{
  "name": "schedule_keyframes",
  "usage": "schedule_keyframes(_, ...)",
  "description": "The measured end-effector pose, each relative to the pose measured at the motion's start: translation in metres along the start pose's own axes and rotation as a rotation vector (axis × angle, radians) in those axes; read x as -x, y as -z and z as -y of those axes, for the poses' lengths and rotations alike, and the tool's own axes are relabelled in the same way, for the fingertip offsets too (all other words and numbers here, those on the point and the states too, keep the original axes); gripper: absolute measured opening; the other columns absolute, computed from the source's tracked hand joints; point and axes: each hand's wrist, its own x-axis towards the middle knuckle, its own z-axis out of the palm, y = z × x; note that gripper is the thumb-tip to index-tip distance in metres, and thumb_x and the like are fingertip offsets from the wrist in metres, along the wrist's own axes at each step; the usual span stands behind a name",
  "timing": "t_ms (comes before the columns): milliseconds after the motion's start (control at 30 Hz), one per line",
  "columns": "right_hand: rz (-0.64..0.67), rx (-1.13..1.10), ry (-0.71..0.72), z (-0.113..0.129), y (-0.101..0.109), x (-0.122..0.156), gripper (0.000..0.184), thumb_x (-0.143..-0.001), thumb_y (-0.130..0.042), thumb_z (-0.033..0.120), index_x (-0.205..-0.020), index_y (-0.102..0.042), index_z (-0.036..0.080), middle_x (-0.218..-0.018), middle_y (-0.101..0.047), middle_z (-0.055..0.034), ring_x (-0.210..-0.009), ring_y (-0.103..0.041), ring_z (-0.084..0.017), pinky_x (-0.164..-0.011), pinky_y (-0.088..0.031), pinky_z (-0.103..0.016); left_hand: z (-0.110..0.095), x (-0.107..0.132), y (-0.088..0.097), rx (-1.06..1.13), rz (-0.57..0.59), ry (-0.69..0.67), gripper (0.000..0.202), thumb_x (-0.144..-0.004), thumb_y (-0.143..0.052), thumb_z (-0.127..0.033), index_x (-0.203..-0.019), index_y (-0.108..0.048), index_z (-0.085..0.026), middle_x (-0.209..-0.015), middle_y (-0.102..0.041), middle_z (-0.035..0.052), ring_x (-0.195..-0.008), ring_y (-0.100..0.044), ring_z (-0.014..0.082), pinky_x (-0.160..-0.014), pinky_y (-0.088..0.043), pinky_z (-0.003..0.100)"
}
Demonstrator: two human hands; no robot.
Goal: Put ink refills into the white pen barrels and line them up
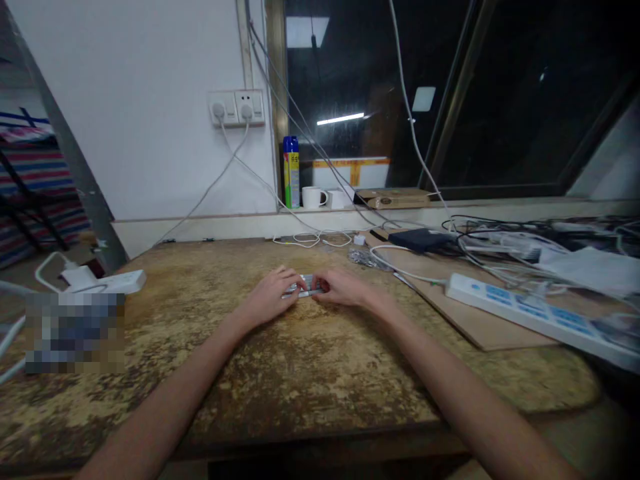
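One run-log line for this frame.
left hand | right hand | both grip small silvery item, resting on worn table | power strip at right

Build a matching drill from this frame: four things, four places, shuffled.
1 spray can
2 power strip
3 silver piece
4 wall socket

A lying across the board, right
B held between left hand and right hand
C on the ledge, beside the mugs
D on the wall, two plugs in

Pairs: 1-C, 2-A, 3-B, 4-D
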Motion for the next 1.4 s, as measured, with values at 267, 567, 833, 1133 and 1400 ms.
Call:
schedule_keyframes(267, 0.039, -0.021, 0.111, 0.004, 0.006, 0.002, 0.016, -0.087, -0.067, 0.033, -0.089, -0.073, 0.019, -0.075, -0.066, -0.0013, -0.062, -0.050, -0.013, -0.057, -0.030, -0.024, -0.005, -0.001, 0.000, -0.025, 0.021, 0.007, 0.022, -0.097, -0.054, -0.034, -0.111, -0.066, -0.022, -0.111, -0.063, 0.0080, -0.110, -0.052, 0.0261, -0.100, -0.041, 0.038)
schedule_keyframes(567, 0.044, -0.134, 0.118, 0.004, 0.009, -0.001, 0.021, -0.094, -0.058, 0.033, -0.095, -0.072, 0.018, -0.078, -0.067, -0.0016, -0.066, -0.053, -0.014, -0.061, -0.035, -0.024, -0.004, 0.002, 0.003, -0.059, 0.011, 0.063, 0.020, -0.098, -0.056, -0.039, -0.107, -0.062, -0.022, -0.109, -0.066, 0.0067, -0.105, -0.059, 0.0252, -0.095, -0.041, 0.036)
schedule_keyframes(833, -0.095, 0.055, 0.173, 0.007, 0.006, 0.001, 0.027, -0.098, -0.057, 0.040, -0.104, -0.066, 0.015, -0.104, -0.068, -0.0123, -0.097, -0.060, -0.023, -0.083, -0.043, -0.030, -0.004, 0.005, 0.005, -0.072, -0.015, 0.086, 0.027, -0.105, -0.041, -0.038, -0.111, -0.060, -0.021, -0.110, -0.065, 0.0083, -0.106, -0.060, 0.0233, -0.090, -0.045, 0.032)
schedule_keyframes(1133, -0.008, 0.312, -0.041, 0.034, 0.000, 0.004, 0.030, -0.105, -0.039, 0.028, -0.112, -0.065, 0.015, -0.102, -0.073, -0.0148, -0.091, -0.068, -0.025, -0.077, -0.042, -0.030, -0.016, 0.002, 0.008, -0.359, 0.006, 0.162, 0.025, -0.101, -0.036, -0.016, -0.107, -0.060, -0.018, -0.109, -0.068, 0.0110, -0.103, -0.061, 0.0252, -0.091, -0.044, 0.036)
schedule_keyframes(1400, -0.115, 0.369, -0.015, 0.042, -0.014, 0.002, 0.024, -0.100, -0.043, 0.013, -0.115, -0.061, 0.016, -0.107, -0.072, -0.0137, -0.098, -0.064, -0.026, -0.083, -0.042, -0.031, -0.004, 0.006, 0.004, -0.326, 0.106, 0.366, 0.028, -0.102, -0.036, -0.025, -0.109, -0.062, -0.023, -0.091, -0.074, 0.0093, -0.081, -0.068, 0.0271, -0.069, -0.042, 0.033)
